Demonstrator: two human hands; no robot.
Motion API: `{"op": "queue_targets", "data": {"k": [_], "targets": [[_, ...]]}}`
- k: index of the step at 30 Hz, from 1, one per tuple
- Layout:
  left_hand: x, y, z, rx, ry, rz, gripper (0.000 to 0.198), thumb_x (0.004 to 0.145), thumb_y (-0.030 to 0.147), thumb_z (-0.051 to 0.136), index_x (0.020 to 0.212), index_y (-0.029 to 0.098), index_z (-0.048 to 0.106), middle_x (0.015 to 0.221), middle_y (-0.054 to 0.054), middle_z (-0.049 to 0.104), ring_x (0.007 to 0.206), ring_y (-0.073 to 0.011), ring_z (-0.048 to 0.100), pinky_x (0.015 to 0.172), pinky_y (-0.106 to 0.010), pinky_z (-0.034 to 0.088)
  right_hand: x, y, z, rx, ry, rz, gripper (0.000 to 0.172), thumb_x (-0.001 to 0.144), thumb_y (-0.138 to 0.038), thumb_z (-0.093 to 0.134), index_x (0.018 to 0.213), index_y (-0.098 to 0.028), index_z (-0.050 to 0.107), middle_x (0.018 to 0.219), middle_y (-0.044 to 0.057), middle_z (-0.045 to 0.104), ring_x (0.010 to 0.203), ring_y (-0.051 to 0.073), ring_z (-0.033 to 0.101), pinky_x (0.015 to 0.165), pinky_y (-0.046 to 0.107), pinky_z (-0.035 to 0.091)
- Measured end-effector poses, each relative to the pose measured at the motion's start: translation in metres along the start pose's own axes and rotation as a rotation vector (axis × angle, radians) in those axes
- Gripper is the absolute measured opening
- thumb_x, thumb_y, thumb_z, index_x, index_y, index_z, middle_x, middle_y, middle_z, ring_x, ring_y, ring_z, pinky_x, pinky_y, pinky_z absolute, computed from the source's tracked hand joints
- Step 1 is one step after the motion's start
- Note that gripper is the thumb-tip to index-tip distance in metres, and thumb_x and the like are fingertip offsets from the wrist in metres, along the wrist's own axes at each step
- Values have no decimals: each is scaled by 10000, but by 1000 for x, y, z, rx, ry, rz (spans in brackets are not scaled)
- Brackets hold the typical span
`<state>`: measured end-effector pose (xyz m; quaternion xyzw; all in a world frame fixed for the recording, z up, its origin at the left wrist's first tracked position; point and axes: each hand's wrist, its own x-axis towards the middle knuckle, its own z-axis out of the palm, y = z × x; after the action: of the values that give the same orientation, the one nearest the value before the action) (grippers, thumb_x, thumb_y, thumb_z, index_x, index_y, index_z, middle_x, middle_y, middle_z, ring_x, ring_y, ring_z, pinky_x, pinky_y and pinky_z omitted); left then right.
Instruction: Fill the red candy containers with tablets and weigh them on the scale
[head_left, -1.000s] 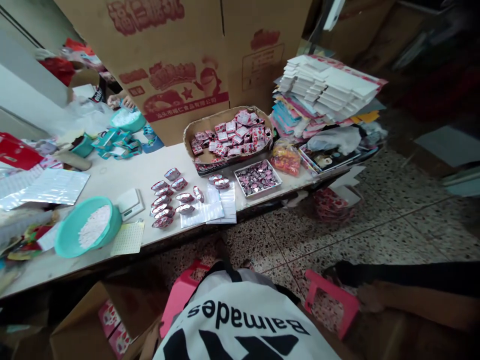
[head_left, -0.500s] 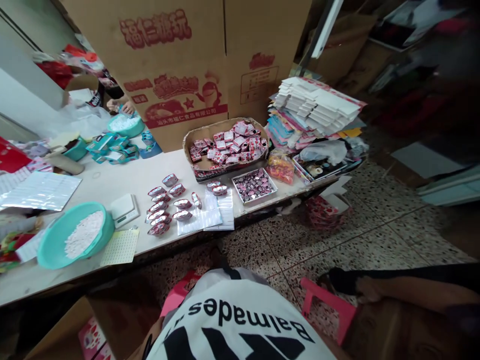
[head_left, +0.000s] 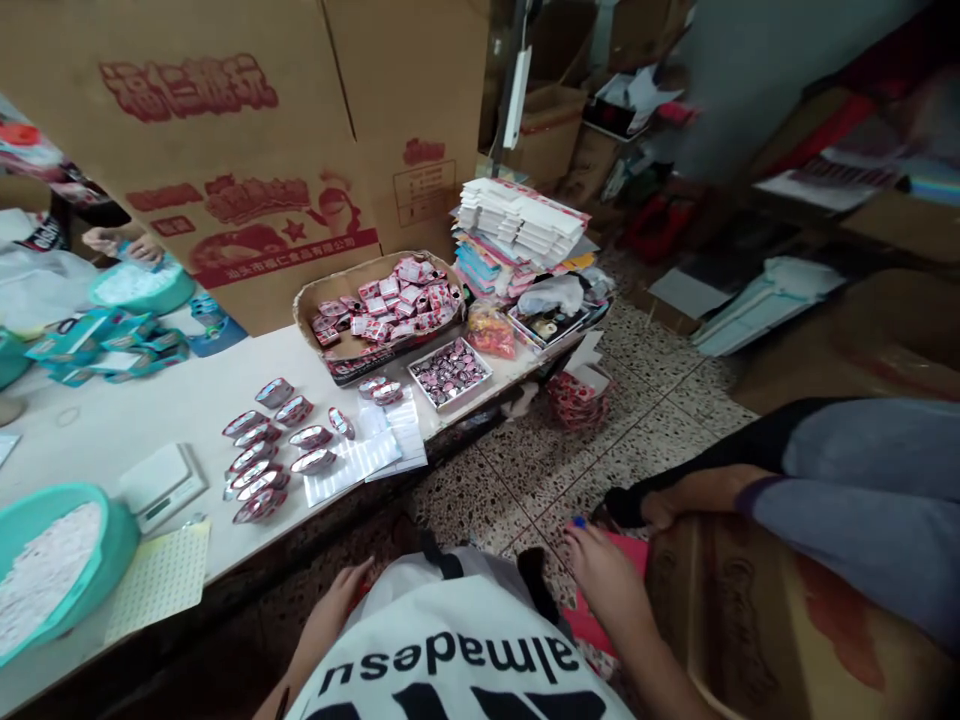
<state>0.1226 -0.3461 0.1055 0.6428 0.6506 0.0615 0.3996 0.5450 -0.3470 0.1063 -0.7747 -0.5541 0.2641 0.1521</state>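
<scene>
Reaching down beside the right side of the white shirt (head_left: 450,650), the right hand (head_left: 606,575) lies over a pink stool (head_left: 632,550) near the floor (head_left: 487,500). Of the stool only a few pieces show: a bright, even pink with a smooth, plastic-looking surface, one patch beyond the knuckles and another below the wrist, the rest hidden by the hand and forearm. A small spot of vivid blue sits at one fingertip. Whether these fingers are clamped on the stool or merely resting over it, I cannot tell. The left hand (head_left: 339,598) is on the shirt's other side, its fingers pointing forward past a small red patch; they are too blurred to say whether they grip anything. Just right of the stool stands a brown carton (head_left: 739,620) with darker printing. Ahead, the worktop (head_left: 71,425) carries bulging red-and-silver packets (head_left: 259,480), a pale scale (head_left: 163,482) and a turquoise basin (head_left: 120,545).
</scene>
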Motion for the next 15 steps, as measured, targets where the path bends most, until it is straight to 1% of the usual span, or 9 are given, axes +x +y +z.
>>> {"op": "queue_targets", "data": {"k": [3,4,6,8,10,12,13,14,15], "targets": [[18,17,12,-124,-7,128,434,822,364,569,1252,356,629,1184,-46,679,1119,-293,644,979,-368,501,15,-82,-6,88,25,-188,354,912,-272,425,1028,-166,742,1071,155,713,1006,281,664,957,423,492],[25,27,16,-155,3,169,456,860,384,515,1304,322,599,1214,-68,669,1141,-287,629,1010,-377,482,17,-105,-6,179,-12,-255,312,911,-278,466,1002,-175,746,1037,131,720,984,259,666,942,394,499],[32,48,24,-217,15,257,536,882,425,512,1398,281,518,1298,-90,630,1189,-271,595,1059,-385,447,19,-142,0,361,-195,-379,216,886,-269,555,940,-201,753,972,81,723,933,219,669,900,343,512],[31,62,28,-297,38,340,605,845,434,604,1410,244,501,1367,-116,588,1224,-274,570,1077,-404,432,16,-169,12,453,-371,-456,148,855,-229,607,875,-205,751,966,65,702,922,199,662,884,331,517],[23,67,28,-348,110,340,551,823,433,645,1324,216,573,1314,-128,622,1179,-274,590,1051,-416,452,9,-188,28,415,-401,-524,100,826,-196,642,824,-202,743,1130,89,664,1096,234,610,1005,405,458],[12,62,24,-374,209,273,396,853,448,598,1158,203,660,1144,-109,693,1051,-252,633,977,-400,494,3,-203,43,355,-351,-620,72,811,-175,658,805,-201,726,1363,99,565,1342,290,436,1159,523,254],[7,58,21,-389,253,235,348,873,457,565,1072,198,684,1045,-93,712,971,-235,645,923,-383,514,0,-209,51,360,-353,-663,71,818,-171,650,813,-201,714,1435,90,518,1415,299,342,1190,557,140],[3,53,18,-407,294,195,337,890,469,533,992,193,696,946,-77,717,888,-218,650,860,-360,528,-1,-216,59,406,-393,-677,75,836,-179,630,837,-201,702,1461,84,502,1440,292,307,1196,567,84],[-1,48,15,-426,329,154,353,904,482,508,933,187,699,854,-61,711,808,-201,646,793,-335,534,-2,-222,69,498,-471,-646,79,857,-204,611,878,-203,688,1444,84,525,1424,277,344,1195,560,105]]}}
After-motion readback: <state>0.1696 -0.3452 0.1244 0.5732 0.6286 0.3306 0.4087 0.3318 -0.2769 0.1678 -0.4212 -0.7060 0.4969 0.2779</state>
